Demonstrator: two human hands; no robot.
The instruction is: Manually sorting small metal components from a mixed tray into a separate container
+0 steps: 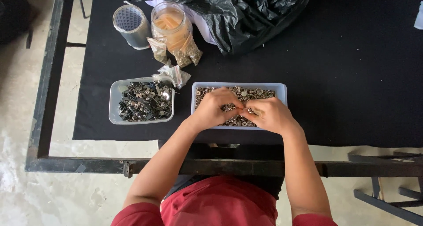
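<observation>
So both hands are parked right over the white tray [282, 90] of small metal fasteners [246, 94], fingertips meeting in the middle above it. The left hand [214, 108] is curled, pinching a little metal piece [229, 107] at its fingertips; the right hand [272, 115] is curled too, and seems to hold a thin tan stick [255, 113] (too small to be sure). The piece sits between them, closer to the left fingertips, with the stick running roughly left-right. Further left there's a clear tray [113, 107] of dark metal parts, well apart. Everything's on a black cloth [352, 76] over a metal-framed table [48, 85], bare concrete floor [17, 120] underneath.
</observation>
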